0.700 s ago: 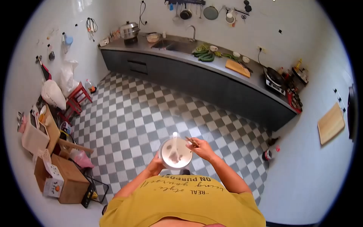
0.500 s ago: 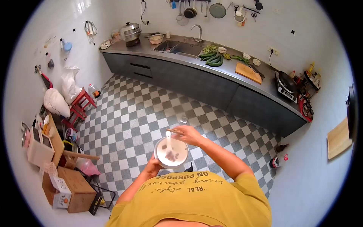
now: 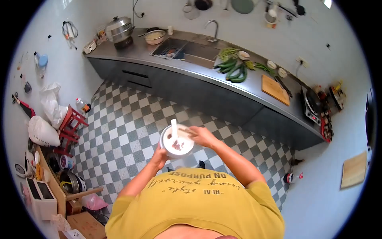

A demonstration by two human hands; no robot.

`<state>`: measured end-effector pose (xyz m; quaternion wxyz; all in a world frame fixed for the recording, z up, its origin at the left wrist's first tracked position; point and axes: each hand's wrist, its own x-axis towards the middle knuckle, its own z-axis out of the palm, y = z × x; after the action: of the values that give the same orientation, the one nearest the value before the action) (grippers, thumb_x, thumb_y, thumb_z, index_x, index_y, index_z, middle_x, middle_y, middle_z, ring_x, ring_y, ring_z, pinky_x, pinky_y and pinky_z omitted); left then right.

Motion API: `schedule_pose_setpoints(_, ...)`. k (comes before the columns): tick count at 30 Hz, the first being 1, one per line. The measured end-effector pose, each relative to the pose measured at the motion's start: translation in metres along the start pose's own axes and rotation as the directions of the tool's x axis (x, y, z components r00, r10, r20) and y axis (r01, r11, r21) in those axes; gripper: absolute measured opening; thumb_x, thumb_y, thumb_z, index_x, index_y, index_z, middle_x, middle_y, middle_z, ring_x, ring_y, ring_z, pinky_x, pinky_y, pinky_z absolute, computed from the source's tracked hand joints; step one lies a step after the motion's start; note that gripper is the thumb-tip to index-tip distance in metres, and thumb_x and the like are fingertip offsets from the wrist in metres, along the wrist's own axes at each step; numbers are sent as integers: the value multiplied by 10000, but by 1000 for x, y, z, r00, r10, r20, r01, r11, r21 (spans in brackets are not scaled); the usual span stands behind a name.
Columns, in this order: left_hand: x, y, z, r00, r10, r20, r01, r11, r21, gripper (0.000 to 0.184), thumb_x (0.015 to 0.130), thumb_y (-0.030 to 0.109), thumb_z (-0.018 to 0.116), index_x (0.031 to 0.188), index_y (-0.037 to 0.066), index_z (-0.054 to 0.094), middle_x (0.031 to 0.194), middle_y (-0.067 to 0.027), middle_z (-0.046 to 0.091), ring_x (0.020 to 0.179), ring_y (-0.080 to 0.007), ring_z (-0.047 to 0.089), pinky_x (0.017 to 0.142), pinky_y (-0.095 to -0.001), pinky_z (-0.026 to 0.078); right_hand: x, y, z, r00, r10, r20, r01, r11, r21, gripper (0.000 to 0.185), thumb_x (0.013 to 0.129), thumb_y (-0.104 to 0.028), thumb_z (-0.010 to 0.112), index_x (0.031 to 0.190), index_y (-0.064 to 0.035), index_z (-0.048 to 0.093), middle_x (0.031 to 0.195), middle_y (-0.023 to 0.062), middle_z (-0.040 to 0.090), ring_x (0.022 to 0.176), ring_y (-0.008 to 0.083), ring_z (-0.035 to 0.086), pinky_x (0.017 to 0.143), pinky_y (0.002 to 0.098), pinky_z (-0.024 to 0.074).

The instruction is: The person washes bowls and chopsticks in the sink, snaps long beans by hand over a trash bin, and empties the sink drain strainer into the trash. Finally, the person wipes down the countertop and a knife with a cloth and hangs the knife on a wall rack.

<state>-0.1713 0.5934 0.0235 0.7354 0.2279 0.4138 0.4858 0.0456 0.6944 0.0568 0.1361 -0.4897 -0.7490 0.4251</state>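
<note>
A white bowl (image 3: 162, 140) is held in front of my body by my left hand (image 3: 159, 157), its fingers wrapped around the bowl's near left side. Inside is a pale liquid with several dark brownish pieces (image 3: 178, 147). A white spoon (image 3: 174, 126) leans in the bowl, its handle sticking up past the far rim. My right hand (image 3: 203, 137) is closed on brown chopsticks (image 3: 186, 130), which reach over the bowl's right rim toward the spoon. Motion blur softens their tips.
Ahead runs a counter (image 3: 181, 68) with a sink (image 3: 199, 53), green gourds (image 3: 237, 73), a cutting board (image 3: 275, 90) and a cooktop (image 3: 311, 105). On the left are a red stool (image 3: 73, 119), white sacks (image 3: 43, 131) and a wooden shelf (image 3: 51, 175). Checkered floor (image 3: 131, 119) lies between.
The view has shifted closer to the counter. The bowl has moved slightly up and left in view. My right hand has lowered, bringing the chopsticks from above the far rim down over the bowl.
</note>
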Motion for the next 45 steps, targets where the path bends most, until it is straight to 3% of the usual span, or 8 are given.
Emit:
schedule_pose_setpoints(8, 199, 109, -25, 998, -19, 67, 13, 996, 89, 851, 584, 96, 514, 1363, 163, 179, 1283, -154, 387, 1166, -325, 463, 890, -535, 467, 185, 11, -68, 947, 154, -281, -160, 987, 1, 309, 795, -224, 615, 1048, -60, 546, 910, 202, 637, 861, 376, 609, 769, 431, 468)
schedule_pose_setpoints(19, 394, 226, -92, 978, 14, -207, -24, 999, -46, 802, 599, 15, 460, 1357, 176, 254, 1289, -109, 396, 1188, -291, 443, 925, -426, 467, 472, 5, -124, 998, -15, -69, 3, 985, -170, 219, 752, -150, 567, 947, -49, 561, 813, 239, 617, 783, 415, 588, 722, 469, 459)
schedule_pose_setpoints(28, 514, 339, -164, 993, 30, -110, -41, 994, -99, 797, 645, 9, 473, 1381, 174, 213, 1298, -134, 385, 1183, -283, 461, 834, -437, 527, 640, -33, -145, 988, -47, -150, 42, 998, -38, 148, 792, -153, 586, 849, -20, 557, 661, 178, 558, 581, 281, 527, 608, 365, 443)
schedule_pose_setpoints(33, 574, 397, -240, 984, -92, -152, 77, 992, -102, 816, 649, 56, 514, 1382, 155, 171, 1283, -133, 378, 1149, -314, 453, 795, -495, 523, 720, -71, -150, 952, 44, -303, 28, 973, 229, 143, 798, -64, 604, 926, -15, 563, 716, 0, 519, 672, 74, 429, 610, 261, 400)
schedule_pose_setpoints(38, 605, 458, -307, 982, -120, -147, 105, 989, -104, 817, 648, 63, 536, 1375, 150, 174, 1269, -142, 379, 1140, -330, 454, 814, -524, 491, 804, -82, -151, 911, 141, -387, -118, 990, 82, 134, 803, -108, 599, 892, -23, 546, 631, 24, 472, 587, 99, 415, 565, 290, 390)
schedule_pose_setpoints(39, 610, 473, -320, 974, -128, -188, 108, 988, -113, 814, 651, 57, 531, 1374, 154, 168, 1275, -143, 376, 1148, -334, 444, 830, -528, 479, 823, -85, -147, 902, 151, -405, -141, 989, 55, 144, 796, -149, 594, 841, -27, 532, 688, 171, 591, 627, 290, 586, 627, 362, 452)
schedule_pose_setpoints(42, 628, 502, -351, 962, -105, -252, 74, 989, -129, 824, 640, 35, 511, 1378, 162, 167, 1296, -145, 348, 1181, -338, 417, 856, -549, 466, 876, -63, -124, 882, 126, -454, -135, 991, 13, 155, 794, -143, 600, 876, -25, 542, 673, 132, 571, 596, 216, 553, 591, 345, 440)
schedule_pose_setpoints(45, 646, 512, -377, 955, -48, -292, 4, 989, -151, 805, 652, 31, 495, 1378, 159, 172, 1308, -153, 338, 1186, -358, 411, 886, -578, 449, 911, -49, -105, 880, 186, -438, -219, 976, -24, 187, 779, -168, 600, 910, -39, 563, 765, 201, 618, 746, 353, 618, 669, 402, 465)
